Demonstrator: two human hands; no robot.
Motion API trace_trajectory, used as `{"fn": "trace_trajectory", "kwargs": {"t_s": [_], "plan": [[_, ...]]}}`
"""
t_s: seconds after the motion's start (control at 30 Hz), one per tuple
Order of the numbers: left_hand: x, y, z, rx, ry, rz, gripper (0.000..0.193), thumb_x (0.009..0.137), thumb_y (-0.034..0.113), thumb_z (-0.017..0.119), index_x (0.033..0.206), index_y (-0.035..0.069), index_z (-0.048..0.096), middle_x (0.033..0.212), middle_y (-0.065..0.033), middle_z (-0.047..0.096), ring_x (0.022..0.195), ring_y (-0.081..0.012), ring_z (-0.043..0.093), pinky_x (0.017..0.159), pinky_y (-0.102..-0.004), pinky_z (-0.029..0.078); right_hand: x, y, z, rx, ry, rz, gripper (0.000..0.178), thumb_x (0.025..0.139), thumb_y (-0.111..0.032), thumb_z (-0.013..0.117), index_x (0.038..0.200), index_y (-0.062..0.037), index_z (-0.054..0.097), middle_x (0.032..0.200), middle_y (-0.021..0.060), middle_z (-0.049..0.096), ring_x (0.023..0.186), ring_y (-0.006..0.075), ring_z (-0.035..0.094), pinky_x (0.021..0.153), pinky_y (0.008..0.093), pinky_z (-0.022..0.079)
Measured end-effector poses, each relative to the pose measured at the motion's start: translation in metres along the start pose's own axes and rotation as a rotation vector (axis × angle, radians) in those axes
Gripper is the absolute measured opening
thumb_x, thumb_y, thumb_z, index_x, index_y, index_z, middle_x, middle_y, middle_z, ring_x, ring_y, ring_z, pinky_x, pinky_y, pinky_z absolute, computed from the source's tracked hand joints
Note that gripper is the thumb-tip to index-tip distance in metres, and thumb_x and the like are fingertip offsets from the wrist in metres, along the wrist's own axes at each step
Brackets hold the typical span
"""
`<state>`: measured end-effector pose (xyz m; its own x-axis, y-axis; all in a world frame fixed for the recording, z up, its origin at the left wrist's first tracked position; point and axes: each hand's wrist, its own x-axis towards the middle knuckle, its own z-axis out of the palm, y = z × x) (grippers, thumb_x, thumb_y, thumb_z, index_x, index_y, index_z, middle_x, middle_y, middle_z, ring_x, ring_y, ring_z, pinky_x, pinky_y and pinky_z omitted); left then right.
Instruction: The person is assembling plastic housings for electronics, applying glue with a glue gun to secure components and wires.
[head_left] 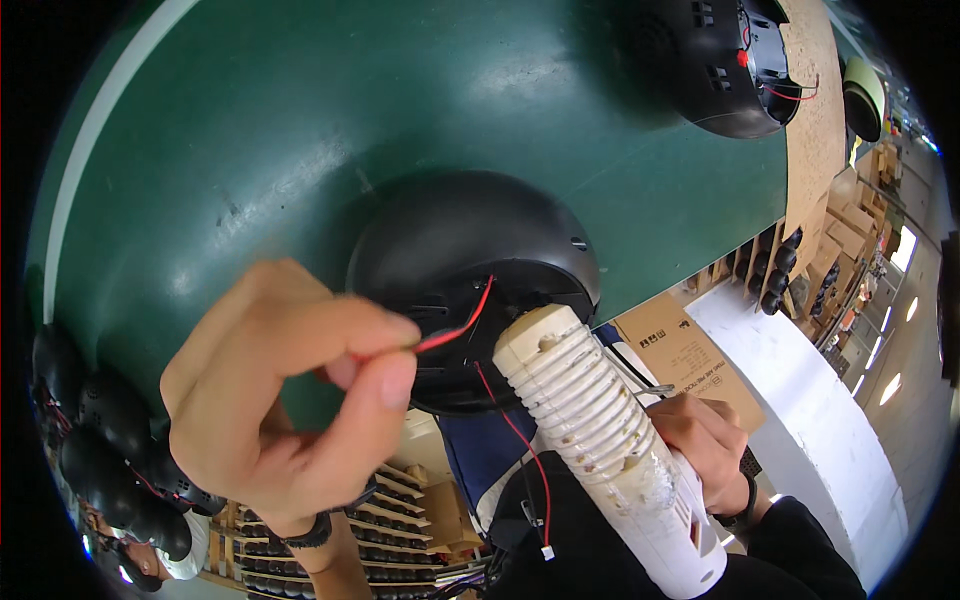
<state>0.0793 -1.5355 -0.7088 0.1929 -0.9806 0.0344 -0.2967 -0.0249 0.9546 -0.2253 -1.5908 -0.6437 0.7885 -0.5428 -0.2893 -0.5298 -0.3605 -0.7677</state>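
A round black plastic housing (460, 225) rests on the green table near its front edge, its open side turned toward me. My left hand (290, 390) pinches a red wire (470, 325) between thumb and index finger; the wire comes out of the housing. In my right hand (700, 440) is a white glue gun (590, 410) with a ribbed barrel and glossy residue on it. Its tip reaches the housing's opening, and the exact contact there is hidden. A second red wire (535, 455) hangs from the housing, ending in a small white connector (547, 552).
Another black housing (730, 70) with red wires stands at the far right, beside a strip of brown board (812, 130). Several black housings (110, 410) crowd the left edge, near another person (185, 545). A cardboard box (680, 350) and racks of black parts (400, 530) lie beyond the table (420, 90).
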Motion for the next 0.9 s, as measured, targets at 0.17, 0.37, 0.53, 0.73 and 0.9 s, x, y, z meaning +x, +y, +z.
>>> {"fn": "trace_trajectory", "kwargs": {"t_s": [0.17, 0.37, 0.53, 0.73, 0.9], "plan": [[-0.015, -0.002, -0.001, -0.087, -0.054, -0.007, 0.016, 0.073, 0.01, 0.075, 0.08, -0.003, 0.067, 0.068, -0.0069, 0.058, 0.054, -0.0148, 0.048, 0.052, -0.0264, 0.033, 0.002, -0.003, -0.003, -0.012, 0.005, 0.031, 0.024, 0.079, -0.016, 0.068, 0.087, 0.0039, 0.06, 0.077, 0.0132, 0.062, 0.062, 0.0267, 0.065, 0.051, 0.033, 0.052], [-0.023, -0.006, 0.003, -0.049, -0.06, 0.055, 0.018, 0.065, 0.011, 0.076, 0.078, 0.0, 0.07, 0.065, -0.0058, 0.056, 0.054, -0.0173, 0.049, 0.051, -0.0279, 0.034, 0.006, -0.006, -0.01, -0.004, -0.058, 0.02, 0.023, 0.082, -0.018, 0.068, 0.09, 0.0028, 0.062, 0.082, 0.0153, 0.065, 0.064, 0.026, 0.067, 0.052, 0.0324, 0.053], [-0.017, -0.014, -0.005, 0.141, -0.072, 0.211, 0.038, 0.072, 0.02, 0.071, 0.103, -0.002, 0.067, 0.09, -0.0164, 0.063, 0.081, -0.026, 0.06, 0.071, -0.0376, 0.046, -0.005, -0.014, -0.011, -0.109, 0.086, 0.027, 0.026, 0.09, -0.023, 0.066, 0.095, 0.0025, 0.064, 0.095, 0.0189, 0.07, 0.074, 0.0284, 0.073, 0.06, 0.0349, 0.06], [-0.028, -0.016, -0.003, -0.01, -0.116, -0.075, 0.077, 0.059, 0.0, 0.058, 0.136, -0.001, 0.049, 0.137, -0.0248, 0.051, 0.128, -0.0442, 0.049, 0.107, -0.0486, 0.039, 0.011, -0.018, -0.017, -0.045, -0.122, 0.033, 0.023, 0.086, -0.019, 0.069, 0.098, -0.0005, 0.064, 0.099, 0.0205, 0.07, 0.072, 0.0251, 0.072, 0.054, 0.0315, 0.057], [-0.02, -0.016, 0.008, 0.056, -0.3, -0.098, 0.112, 0.053, 0.011, 0.089, 0.149, 0.005, 0.033, 0.153, -0.0233, 0.034, 0.136, -0.0452, 0.04, 0.109, -0.0472, 0.04, 0.005, -0.018, -0.028, 0.046, -0.156, 0.109, 0.022, 0.082, -0.012, 0.068, 0.099, 0.0009, 0.066, 0.114, 0.018, 0.069, 0.075, 0.023, 0.072, 0.057, 0.0264, 0.056]]}}
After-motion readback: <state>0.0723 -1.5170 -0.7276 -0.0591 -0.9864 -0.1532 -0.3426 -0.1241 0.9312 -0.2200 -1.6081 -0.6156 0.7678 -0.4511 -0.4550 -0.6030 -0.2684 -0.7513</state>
